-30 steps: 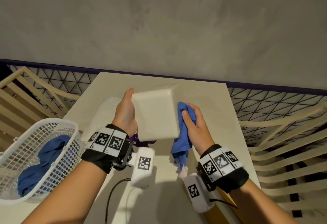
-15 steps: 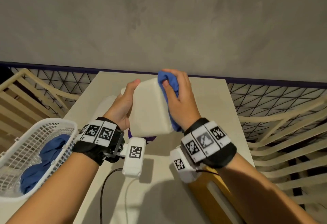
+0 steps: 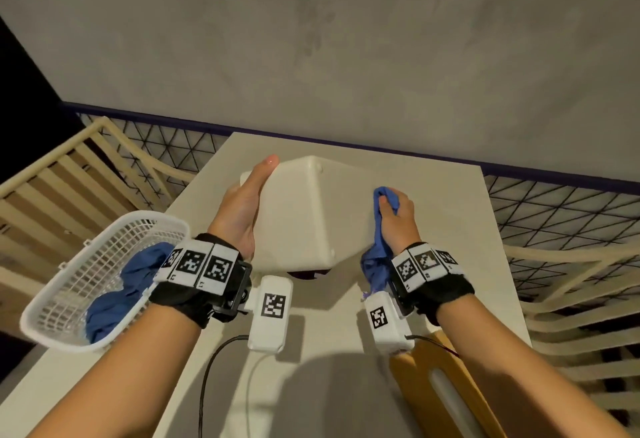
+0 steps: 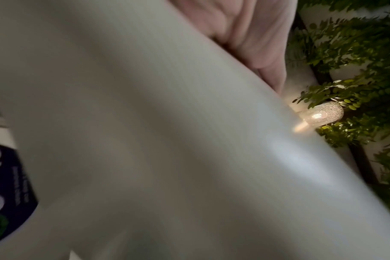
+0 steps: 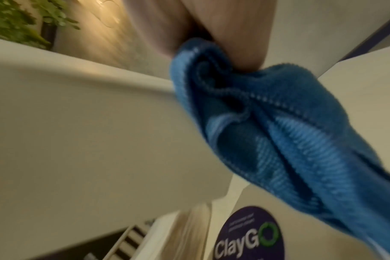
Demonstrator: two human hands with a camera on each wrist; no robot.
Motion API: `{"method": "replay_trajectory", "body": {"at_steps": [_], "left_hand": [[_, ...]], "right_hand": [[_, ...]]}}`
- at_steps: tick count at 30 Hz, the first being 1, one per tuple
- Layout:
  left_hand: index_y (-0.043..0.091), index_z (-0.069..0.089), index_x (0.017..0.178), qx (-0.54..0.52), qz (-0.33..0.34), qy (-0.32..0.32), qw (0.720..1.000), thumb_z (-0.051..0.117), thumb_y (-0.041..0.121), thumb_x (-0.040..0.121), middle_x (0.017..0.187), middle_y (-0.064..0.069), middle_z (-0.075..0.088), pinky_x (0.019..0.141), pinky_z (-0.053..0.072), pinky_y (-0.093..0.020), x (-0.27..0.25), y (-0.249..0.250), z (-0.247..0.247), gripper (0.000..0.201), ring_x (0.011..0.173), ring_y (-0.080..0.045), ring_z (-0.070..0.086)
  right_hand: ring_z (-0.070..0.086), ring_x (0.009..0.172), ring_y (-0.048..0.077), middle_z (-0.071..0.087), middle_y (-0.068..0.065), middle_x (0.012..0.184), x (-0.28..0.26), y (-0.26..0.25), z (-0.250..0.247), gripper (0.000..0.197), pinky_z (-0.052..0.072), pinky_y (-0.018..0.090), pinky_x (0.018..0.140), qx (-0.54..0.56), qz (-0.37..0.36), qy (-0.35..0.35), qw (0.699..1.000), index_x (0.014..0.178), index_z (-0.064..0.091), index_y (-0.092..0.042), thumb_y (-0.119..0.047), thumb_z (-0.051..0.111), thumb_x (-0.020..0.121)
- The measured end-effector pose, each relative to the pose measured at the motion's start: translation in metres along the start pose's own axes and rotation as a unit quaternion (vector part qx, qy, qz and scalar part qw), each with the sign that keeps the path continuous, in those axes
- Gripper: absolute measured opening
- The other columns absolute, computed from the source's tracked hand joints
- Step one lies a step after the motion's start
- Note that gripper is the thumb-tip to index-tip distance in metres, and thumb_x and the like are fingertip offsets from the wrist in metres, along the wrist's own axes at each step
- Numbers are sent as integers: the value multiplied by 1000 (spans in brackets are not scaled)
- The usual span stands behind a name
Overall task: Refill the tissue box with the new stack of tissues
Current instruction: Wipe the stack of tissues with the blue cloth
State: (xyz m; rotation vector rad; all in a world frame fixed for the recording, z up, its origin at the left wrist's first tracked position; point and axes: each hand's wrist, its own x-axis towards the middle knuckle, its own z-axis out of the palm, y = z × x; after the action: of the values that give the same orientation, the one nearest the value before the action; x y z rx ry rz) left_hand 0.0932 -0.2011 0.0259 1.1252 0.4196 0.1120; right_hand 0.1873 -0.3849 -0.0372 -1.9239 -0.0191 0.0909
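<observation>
A plain white tissue box (image 3: 311, 216) is held tilted above the table, one corner pointing up. My left hand (image 3: 242, 205) grips its left side, thumb along the upper edge and fingers (image 4: 252, 35) wrapped behind. The box (image 4: 167, 140) fills the left wrist view. My right hand (image 3: 394, 219) clutches a bunched blue cloth (image 3: 382, 195) against the box's right face. Up close, the cloth (image 5: 278, 132) hangs from my fingers beside the box (image 5: 78, 123). No stack of tissues is in view.
A white mesh basket (image 3: 69, 264) holding more blue cloths sits at the table's left edge. A yellow wooden lid with a slot (image 3: 446, 392) lies near my right forearm. A purple round sticker (image 5: 249, 234) is on the beige table (image 3: 450, 230). Slatted seats flank both sides.
My right hand dragged the cloth up to the box's far top edge, then back down its right side. The left hand has turned the box, raising a corner.
</observation>
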Motion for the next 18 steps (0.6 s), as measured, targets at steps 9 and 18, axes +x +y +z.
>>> {"method": "replay_trajectory", "body": {"at_steps": [9,18], "left_hand": [[18,60,78,24,19,87,996,58,56,80,79,-3,66,73,52,-33,11,-21,36,38,72,-20,63],[14,58,80,127,-67,-110,984,46,15,93,64,1,65,51,50,-17,29,-31,82,18,55,-10,63]], "right_hand": [[45,124,27,42,14,135,-63,-34,-3,14,33,44,111,179,15,-60,982,104,45,-27,-17,38,98],[45,112,20,37,6,123,-64,-25,-42,39,39,36,104,120,8,-32,992,100,41,-28,-11,69,79]]}}
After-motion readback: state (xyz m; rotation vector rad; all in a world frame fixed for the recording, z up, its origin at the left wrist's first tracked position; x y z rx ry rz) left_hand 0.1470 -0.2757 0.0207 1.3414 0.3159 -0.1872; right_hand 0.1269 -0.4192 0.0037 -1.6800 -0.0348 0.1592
